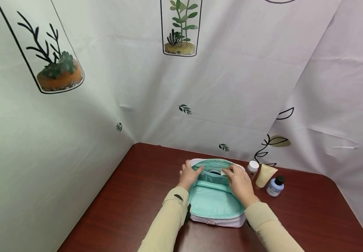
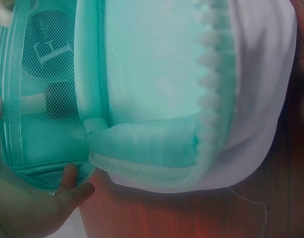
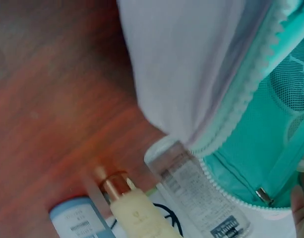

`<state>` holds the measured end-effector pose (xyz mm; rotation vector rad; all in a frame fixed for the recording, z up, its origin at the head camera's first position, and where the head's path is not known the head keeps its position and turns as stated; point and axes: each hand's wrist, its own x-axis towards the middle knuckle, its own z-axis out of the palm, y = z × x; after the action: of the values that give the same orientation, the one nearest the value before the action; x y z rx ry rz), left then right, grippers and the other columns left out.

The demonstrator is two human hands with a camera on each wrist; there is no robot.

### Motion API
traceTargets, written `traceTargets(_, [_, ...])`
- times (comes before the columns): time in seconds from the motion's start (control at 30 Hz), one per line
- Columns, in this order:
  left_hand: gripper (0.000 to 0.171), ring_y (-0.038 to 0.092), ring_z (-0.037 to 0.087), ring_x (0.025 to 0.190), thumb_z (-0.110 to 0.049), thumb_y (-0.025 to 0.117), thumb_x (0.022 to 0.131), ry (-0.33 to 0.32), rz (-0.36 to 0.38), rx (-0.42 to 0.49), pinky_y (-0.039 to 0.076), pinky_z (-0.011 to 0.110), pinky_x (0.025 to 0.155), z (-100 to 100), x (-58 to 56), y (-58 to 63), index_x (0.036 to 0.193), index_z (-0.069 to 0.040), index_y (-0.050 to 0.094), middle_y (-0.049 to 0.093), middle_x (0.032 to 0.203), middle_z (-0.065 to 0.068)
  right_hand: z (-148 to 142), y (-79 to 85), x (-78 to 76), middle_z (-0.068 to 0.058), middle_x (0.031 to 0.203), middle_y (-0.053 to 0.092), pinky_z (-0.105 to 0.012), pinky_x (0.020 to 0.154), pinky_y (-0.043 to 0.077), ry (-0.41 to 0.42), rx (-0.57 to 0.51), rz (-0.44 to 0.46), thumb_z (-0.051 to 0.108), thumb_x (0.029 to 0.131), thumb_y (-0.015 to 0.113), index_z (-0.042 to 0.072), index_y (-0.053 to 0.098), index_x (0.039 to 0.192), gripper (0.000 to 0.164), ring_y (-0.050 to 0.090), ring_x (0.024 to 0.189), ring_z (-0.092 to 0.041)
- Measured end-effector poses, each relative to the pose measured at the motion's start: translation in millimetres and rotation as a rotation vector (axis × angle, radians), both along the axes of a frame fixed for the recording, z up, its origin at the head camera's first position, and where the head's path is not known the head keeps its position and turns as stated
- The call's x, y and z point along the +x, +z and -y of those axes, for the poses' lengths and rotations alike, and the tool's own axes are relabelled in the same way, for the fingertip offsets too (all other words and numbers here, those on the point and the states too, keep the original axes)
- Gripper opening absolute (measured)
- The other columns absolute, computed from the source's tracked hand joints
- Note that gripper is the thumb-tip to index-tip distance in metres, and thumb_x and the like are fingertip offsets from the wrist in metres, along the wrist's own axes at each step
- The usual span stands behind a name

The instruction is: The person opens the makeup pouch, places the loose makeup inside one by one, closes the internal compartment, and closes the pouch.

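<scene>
A pale lilac toiletry bag (image 1: 216, 221) with mint-green lining lies unzipped on the table, its lid raised at the back. My left hand (image 1: 187, 176) grips the lid's left side, thumb near the top of the mesh pocket (image 2: 42, 131). Behind that mesh show a dark round item (image 2: 47, 44) with a large letter and a small white item with a dark end (image 2: 61, 100). At the pocket's right, my right hand (image 1: 241, 182) pinches a small pale object (image 1: 223, 173), mostly covered by the fingers; its kind is unclear.
Right of the bag stand a clear bottle with a white cap (image 1: 253, 166), a cream-coloured tube (image 1: 265, 175) and a blue bottle with a black cap (image 1: 275, 187). A printed white cloth (image 1: 232, 105) hangs behind the reddish-brown table (image 1: 128, 203).
</scene>
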<state>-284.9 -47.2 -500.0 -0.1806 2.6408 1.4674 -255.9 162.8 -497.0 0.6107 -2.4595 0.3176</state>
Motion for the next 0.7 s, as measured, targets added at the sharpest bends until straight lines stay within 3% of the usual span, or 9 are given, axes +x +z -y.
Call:
traceTargets(0.23, [0.077, 0.031, 0.042, 0.121, -0.048, 0.058, 0.087, 0.007, -0.004, -0.003, 0.035, 0.056, 0.089, -0.4, 0.4, 2.1, 0.143, -0.007, 0.024, 0.028, 0.140, 0.020, -1.1, -0.8, 0.7, -0.010, 0.093, 0.057, -0.041, 0.073, 0.040, -0.037, 0.122, 0.056, -0.003, 0.073, 0.069, 0.008, 0.071, 0.104, 0.033, 0.051, 0.085, -0.028])
traceTargets(0.43, [0.075, 0.032, 0.042, 0.120, -0.047, 0.058, 0.087, 0.010, -0.004, -0.016, 0.036, 0.055, 0.087, -1.1, 0.8, 2.8, 0.142, -0.007, 0.025, 0.030, 0.138, 0.020, 0.2, -2.8, 2.4, -0.010, 0.093, 0.056, -0.044, 0.078, 0.038, -0.091, 0.218, 0.129, 0.000, 0.078, 0.067, 0.008, 0.072, 0.100, 0.024, 0.048, 0.091, -0.029])
traceTargets(0.7, [0.076, 0.031, 0.043, 0.121, -0.048, 0.057, 0.088, 0.002, -0.006, -0.017, 0.035, 0.056, 0.088, -0.6, 0.3, 3.3, 0.143, -0.007, 0.024, 0.029, 0.139, 0.020, -0.3, -7.0, 3.6, -0.011, 0.098, 0.059, -0.046, 0.080, 0.036, -0.121, 0.232, 0.185, 0.001, 0.080, 0.064, 0.006, 0.067, 0.102, 0.023, 0.048, 0.098, -0.031])
